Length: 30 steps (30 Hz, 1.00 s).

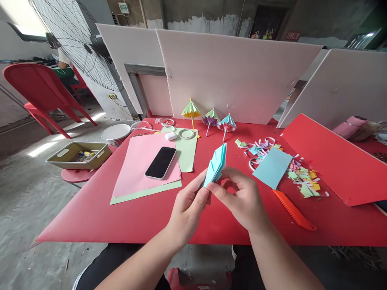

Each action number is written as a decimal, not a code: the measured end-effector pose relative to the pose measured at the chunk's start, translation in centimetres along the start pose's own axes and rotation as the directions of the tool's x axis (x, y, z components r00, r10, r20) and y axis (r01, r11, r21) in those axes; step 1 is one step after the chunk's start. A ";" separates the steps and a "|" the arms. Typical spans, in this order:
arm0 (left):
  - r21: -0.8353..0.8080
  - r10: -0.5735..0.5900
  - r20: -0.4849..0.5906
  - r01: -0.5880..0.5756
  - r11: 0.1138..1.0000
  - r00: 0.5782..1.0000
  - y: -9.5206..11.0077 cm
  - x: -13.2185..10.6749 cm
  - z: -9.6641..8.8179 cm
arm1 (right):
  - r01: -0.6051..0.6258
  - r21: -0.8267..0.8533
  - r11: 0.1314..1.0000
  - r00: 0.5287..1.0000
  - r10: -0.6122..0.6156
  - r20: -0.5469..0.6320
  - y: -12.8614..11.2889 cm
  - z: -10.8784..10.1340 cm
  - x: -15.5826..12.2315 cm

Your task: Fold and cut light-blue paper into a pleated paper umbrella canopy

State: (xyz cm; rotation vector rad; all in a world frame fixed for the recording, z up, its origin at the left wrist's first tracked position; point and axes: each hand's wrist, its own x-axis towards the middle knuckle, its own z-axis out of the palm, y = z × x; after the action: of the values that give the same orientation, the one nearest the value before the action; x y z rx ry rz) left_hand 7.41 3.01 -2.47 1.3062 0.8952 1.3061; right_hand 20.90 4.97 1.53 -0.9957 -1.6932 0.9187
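Over the near part of the red table (90,217), my left hand (187,207) and my right hand (242,199) both pinch the lower end of a folded light-blue paper piece (216,163). The paper is pleated and stands up like a closed fan. Both hands have their fingers closed on it. A flat light-blue sheet (272,167) lies just right of the hands, and an orange plastic knife (293,209) lies near my right wrist.
A black phone (161,162) rests on pink paper (136,169) over green sheets. Three small paper umbrellas (191,109) stand at the back by white boards (236,72). Paper scraps (302,175) lie at right. A tray (77,155) sits on a stool at left, by red chairs and a fan.
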 end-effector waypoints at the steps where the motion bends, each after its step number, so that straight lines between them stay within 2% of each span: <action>1: 0.020 0.011 -0.009 -0.011 1.000 1.000 0.0 0.0 0.0 | -0.004 0.007 1.000 1.000 0.004 0.007 0.0 0.0 0.0; 6: 0.134 0.140 -0.016 -0.137 0.982 0.990 -0.1 0.1 -0.2 | -0.005 0.027 1.000 0.999 0.004 0.032 -0.2 -0.1 0.0; 10: 0.328 0.277 -0.040 -0.249 0.911 0.960 -0.2 0.3 -0.7 | 0.030 0.022 0.999 0.999 -0.031 0.021 -0.4 -0.1 -0.2; 13: 0.425 0.359 -0.079 -0.295 0.856 0.930 -0.1 0.5 -1.0 | 0.078 -0.033 0.996 0.997 -0.078 -0.009 -0.2 -0.2 -0.2; 15: 0.434 0.383 -0.073 -0.317 0.843 0.921 0.0 0.6 -1.0 | 0.105 -0.107 0.989 0.993 -0.111 -0.051 0.0 -0.2 -0.2; 20: 0.260 0.291 -0.067 -0.265 0.929 0.954 0.7 0.4 -0.8 | 0.046 -0.175 0.984 0.994 -0.063 -0.094 -0.1 -0.4 0.0; 24: 0.125 0.198 -0.101 -0.185 0.975 0.975 1.3 0.3 -0.6 | 0.010 -0.068 0.998 0.997 -0.015 -0.070 -0.5 -0.7 0.1; 27: 0.112 0.151 -0.075 -0.142 0.983 0.986 1.5 0.4 -0.6 | -0.045 0.034 0.998 0.996 0.048 -0.070 -0.4 -1.0 0.3; 30: 0.111 0.113 -0.039 -0.108 0.988 0.993 1.6 0.5 -0.7 | -0.109 0.058 0.992 0.992 0.113 -0.058 0.0 -1.1 0.4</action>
State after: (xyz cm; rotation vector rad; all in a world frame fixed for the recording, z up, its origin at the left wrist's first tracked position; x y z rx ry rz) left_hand 6.59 3.33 -0.93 1.4335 0.9478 1.3931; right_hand 21.85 5.46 2.01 -1.0795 -1.5668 0.9913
